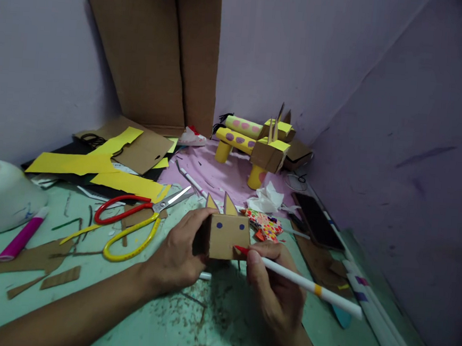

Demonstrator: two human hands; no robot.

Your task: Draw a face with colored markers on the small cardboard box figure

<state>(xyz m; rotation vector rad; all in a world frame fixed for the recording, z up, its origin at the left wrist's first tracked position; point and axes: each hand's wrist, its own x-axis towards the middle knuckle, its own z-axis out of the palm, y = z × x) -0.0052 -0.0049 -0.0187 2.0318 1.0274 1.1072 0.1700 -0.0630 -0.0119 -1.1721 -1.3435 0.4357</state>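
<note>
My left hand grips a small cardboard box from its left side, holding it just above the table. Two blue dots sit high on the box's front face, and pointed ear-like pieces rise from its top. In my right hand is a white marker with an orange band. Its red tip meets or nearly meets the lower part of the front face. Fingers of my left hand behind the box are hidden.
Scissors with red and yellow handles lie open left of my hands. Yellow paper, cardboard scraps and a magenta tube are further left. Two yellow cardboard animals stand behind. A dark phone and white markers lie right.
</note>
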